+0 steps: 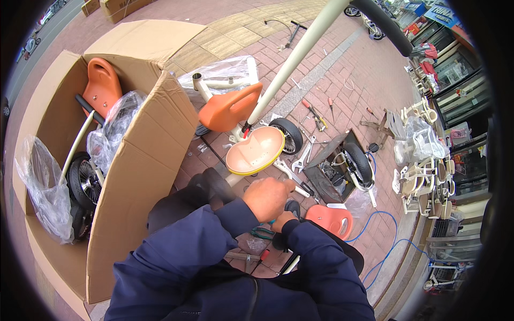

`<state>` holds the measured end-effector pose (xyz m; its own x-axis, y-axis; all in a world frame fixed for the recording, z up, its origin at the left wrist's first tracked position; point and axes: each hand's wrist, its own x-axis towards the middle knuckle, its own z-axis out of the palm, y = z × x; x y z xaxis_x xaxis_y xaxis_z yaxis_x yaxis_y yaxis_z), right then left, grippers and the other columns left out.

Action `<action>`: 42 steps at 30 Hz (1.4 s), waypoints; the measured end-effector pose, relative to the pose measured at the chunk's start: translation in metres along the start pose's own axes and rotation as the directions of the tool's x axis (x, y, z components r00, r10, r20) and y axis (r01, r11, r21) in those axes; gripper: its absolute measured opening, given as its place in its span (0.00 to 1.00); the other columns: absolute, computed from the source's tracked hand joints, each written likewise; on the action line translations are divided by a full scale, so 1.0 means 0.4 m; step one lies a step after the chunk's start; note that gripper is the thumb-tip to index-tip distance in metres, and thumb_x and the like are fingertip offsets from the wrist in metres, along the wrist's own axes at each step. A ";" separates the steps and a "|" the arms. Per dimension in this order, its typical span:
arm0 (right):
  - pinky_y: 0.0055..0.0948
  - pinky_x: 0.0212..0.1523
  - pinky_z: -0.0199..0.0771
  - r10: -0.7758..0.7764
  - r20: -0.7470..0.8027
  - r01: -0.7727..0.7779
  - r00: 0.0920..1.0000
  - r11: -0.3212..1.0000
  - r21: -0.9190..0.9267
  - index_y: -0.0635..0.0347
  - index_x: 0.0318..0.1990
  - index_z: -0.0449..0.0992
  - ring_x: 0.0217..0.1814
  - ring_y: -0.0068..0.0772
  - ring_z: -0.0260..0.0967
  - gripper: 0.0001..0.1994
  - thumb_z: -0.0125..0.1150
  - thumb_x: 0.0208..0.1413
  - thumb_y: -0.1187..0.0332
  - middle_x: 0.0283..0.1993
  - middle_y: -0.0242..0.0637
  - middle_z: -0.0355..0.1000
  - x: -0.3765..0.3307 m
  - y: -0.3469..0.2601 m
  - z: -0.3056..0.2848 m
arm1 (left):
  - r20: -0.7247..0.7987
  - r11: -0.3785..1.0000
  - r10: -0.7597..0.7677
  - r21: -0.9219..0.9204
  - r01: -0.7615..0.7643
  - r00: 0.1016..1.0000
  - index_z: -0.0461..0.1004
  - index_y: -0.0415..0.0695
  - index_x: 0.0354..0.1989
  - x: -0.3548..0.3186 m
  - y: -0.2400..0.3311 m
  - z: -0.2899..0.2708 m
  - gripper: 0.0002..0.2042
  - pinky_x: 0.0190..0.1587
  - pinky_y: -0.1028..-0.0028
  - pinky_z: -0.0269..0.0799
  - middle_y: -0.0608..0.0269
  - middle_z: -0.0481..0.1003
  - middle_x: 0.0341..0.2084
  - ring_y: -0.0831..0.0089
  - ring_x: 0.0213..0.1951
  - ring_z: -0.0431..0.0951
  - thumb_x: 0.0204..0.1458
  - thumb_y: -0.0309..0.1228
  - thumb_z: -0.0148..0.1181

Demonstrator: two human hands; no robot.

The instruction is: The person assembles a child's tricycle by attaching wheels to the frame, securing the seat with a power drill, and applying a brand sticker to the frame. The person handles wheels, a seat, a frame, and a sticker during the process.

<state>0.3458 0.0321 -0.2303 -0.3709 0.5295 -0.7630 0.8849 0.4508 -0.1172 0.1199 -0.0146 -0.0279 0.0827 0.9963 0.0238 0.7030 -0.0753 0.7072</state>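
My left hand (pixel 267 199) is closed in a fist near the middle, and what its fingers hold is hidden. Just below and to its right, my right hand (pixel 284 221) is closed too, with a small teal piece showing by its fingers; its kind cannot be made out. Beyond both hands lies a peach, dished seat part (pixel 256 151) with a yellow rim. Behind that stands a cream tricycle frame with an orange seat (pixel 230 108), a black wheel (pixel 289 136) and a long cream pole (pixel 300 58). Teal-handled pliers (pixel 262 233) lie below my hands.
An open cardboard box (pixel 136 176) with another orange seat (pixel 100 85) and bagged parts stands left. Right are wrenches (pixel 303 156), a metal toolbox (pixel 320 179), an orange-pink seat (pixel 330 219) and a blue hose (pixel 383 259). Screwdrivers lie on the brick paving. Cream parts (pixel 425 184) are stacked far right.
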 end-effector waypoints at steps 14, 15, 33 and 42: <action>0.33 0.35 0.80 0.087 -0.670 0.644 0.737 0.209 0.736 0.68 0.53 0.72 0.31 0.33 0.77 0.19 0.64 0.56 0.69 0.34 0.40 0.75 -0.381 -0.060 -0.437 | 0.011 0.217 -0.716 -0.947 0.237 0.698 0.75 0.38 0.49 0.188 -0.374 0.173 0.10 0.33 0.75 0.77 0.60 0.81 0.33 0.71 0.34 0.83 0.62 0.28 0.57; 0.33 0.34 0.80 0.169 -0.625 0.590 0.762 0.216 0.778 0.67 0.52 0.72 0.30 0.33 0.76 0.19 0.65 0.56 0.68 0.34 0.40 0.75 -0.357 -0.073 -0.433 | 0.034 0.178 -0.730 -0.955 0.238 0.682 0.74 0.38 0.50 0.192 -0.386 0.192 0.11 0.34 0.74 0.77 0.60 0.81 0.34 0.71 0.34 0.83 0.62 0.29 0.57; 0.25 0.29 0.72 -0.054 -0.297 0.279 0.953 0.539 0.795 0.66 0.53 0.76 0.26 0.22 0.71 0.17 0.64 0.55 0.74 0.32 0.32 0.75 -0.120 -0.123 -0.445 | 0.336 -0.457 -0.725 -0.888 -0.054 0.601 0.66 0.40 0.57 0.285 -0.528 0.415 0.13 0.57 0.59 0.72 0.56 0.75 0.46 0.60 0.51 0.77 0.66 0.27 0.44; 0.26 0.29 0.72 -0.068 -0.329 0.312 0.942 0.541 0.781 0.69 0.48 0.77 0.25 0.23 0.71 0.14 0.63 0.54 0.74 0.30 0.33 0.74 -0.088 -0.145 -0.456 | 0.342 -0.436 -0.764 -0.899 -0.047 0.547 0.66 0.38 0.58 0.301 -0.543 0.394 0.14 0.56 0.60 0.75 0.56 0.75 0.45 0.61 0.50 0.77 0.65 0.26 0.45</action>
<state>0.2561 0.1185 -0.0807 -0.5021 0.7042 -0.5019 0.5833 -0.1527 -0.7978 0.0885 0.1151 -0.2899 -0.2508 0.5881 -0.7689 -0.9451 0.0232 0.3260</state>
